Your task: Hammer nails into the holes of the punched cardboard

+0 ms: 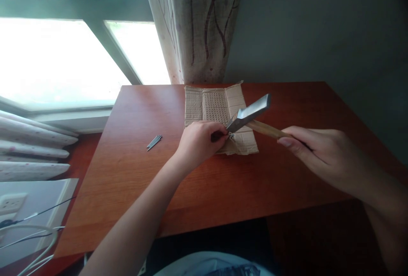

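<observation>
My right hand (318, 153) is closed round the wooden handle of a hammer (255, 110). The hammer's grey metal head slants over the cardboard, its narrow end by my left fingertips. My left hand (202, 140) rests at the near side of a flattened piece of brown cardboard (193, 102), thumb and forefinger pinched together. Whatever lies between those fingers is hidden. Just right of them, small shiny metal bits (231, 136) show on the cardboard, too small to name. The cardboard's middle panel (215, 105) is covered with rows of small holes.
Several nails (154, 142) lie in a small bunch on the wooden table (127, 199), left of my left hand. Behind the table hangs a patterned curtain (207, 25), beside a window (57, 59). Cables (35, 235) and a wall socket (12, 204) are at lower left.
</observation>
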`<action>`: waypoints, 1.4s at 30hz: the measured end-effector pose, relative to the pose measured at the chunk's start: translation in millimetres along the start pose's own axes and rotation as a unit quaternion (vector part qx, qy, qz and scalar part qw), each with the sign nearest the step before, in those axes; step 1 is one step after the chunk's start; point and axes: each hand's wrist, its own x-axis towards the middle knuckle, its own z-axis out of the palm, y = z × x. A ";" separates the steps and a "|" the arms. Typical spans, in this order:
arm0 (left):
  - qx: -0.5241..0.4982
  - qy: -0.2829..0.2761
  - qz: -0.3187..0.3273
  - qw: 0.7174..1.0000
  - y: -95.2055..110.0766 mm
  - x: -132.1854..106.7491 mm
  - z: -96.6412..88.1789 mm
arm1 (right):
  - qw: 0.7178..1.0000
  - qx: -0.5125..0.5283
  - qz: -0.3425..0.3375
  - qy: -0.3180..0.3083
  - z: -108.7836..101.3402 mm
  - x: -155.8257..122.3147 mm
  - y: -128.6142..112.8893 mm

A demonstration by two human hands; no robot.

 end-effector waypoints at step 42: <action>0.107 -0.039 0.054 0.992 -3.9 -7.8 -11.8 | 1.000 0.020 0.018 -0.011 8.3 0.1 1.4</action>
